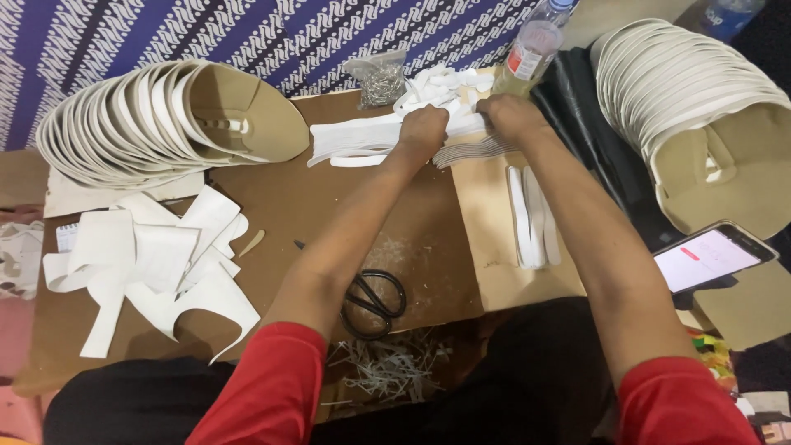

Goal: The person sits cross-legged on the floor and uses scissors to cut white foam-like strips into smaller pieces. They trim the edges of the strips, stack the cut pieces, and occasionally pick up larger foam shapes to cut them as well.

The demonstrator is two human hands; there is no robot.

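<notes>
Both my arms reach forward over a brown cardboard work surface (288,206). My left hand (422,130) presses down on a pile of white cut strips (354,142) at the far middle. My right hand (509,115) grips the same pile beside it, over a fanned stack of thin strips (474,152). Whether the fingers close around single pieces is hidden by the backs of the hands.
Fanned stacks of white and tan curved pieces lie far left (156,115) and far right (692,99). Loose white cutouts (156,264) lie left, black scissors (375,301) near me, white strips (531,218), a plastic bottle (531,49), a bag of small metal parts (381,81), a lit phone (713,257).
</notes>
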